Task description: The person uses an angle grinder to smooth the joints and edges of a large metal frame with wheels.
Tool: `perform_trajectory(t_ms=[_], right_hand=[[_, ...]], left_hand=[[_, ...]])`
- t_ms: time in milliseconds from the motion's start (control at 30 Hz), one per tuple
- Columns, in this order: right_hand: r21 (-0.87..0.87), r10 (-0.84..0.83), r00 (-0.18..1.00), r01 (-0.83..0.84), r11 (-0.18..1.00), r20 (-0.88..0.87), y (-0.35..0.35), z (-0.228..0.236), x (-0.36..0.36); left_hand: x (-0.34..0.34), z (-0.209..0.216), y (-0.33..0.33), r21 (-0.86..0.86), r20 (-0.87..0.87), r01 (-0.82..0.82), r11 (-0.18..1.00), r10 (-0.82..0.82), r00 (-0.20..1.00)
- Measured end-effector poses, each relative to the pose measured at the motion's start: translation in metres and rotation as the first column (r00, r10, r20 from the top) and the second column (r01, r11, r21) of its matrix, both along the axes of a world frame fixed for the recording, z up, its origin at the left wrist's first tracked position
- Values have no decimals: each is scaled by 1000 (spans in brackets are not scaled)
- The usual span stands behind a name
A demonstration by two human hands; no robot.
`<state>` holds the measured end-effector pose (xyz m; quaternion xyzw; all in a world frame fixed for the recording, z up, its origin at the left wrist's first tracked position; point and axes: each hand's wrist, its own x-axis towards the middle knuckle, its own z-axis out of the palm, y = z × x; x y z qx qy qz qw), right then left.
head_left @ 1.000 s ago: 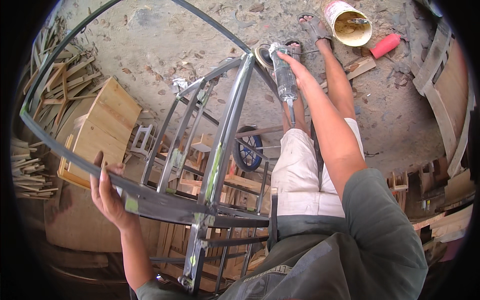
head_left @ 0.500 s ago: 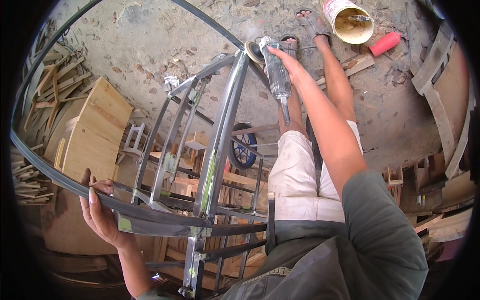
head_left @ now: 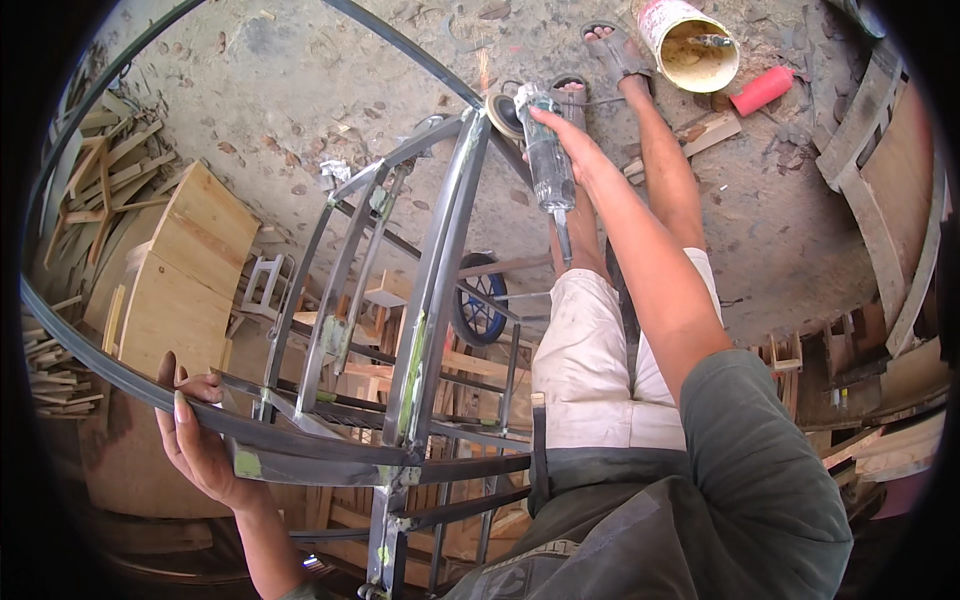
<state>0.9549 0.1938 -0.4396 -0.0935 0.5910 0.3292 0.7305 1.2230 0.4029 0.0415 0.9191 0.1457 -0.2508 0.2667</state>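
Surroundings being recorded.
A white bucket is being flanked by a red bottle; wood strips are being noted left of a wooden panel.

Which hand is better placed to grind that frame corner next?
Likely the right hand: it holds the grinder, its disc at the corner. The left hand is around the curved bar, farther away.

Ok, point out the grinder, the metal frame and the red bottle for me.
Grinder [head_left: 550, 167], head view: middle of its dark body.
Metal frame [head_left: 439, 268], head view: one of its long bars.
Red bottle [head_left: 763, 91], head view: middle of its side.
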Motion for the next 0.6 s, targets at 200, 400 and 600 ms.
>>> perform_trajectory(t_ms=[200, 400, 600], right_hand=[[-20, 16, 1000, -16, 1000, -2, -6, -1, -4], [-47, 24, 999, -22, 999, 26, -4, 12, 1], [-115, 44, 999, -44, 992, 3, 1, 11, -1]], left_hand=[[-2, -9, -4, -22, 15, -4, 1000, 4, 1000], [-3, -8, -8, -15, 29, -1, 1000, 1, 1000], [-1, -4, -3, 39, 21, 60, 997, -61, 998]])
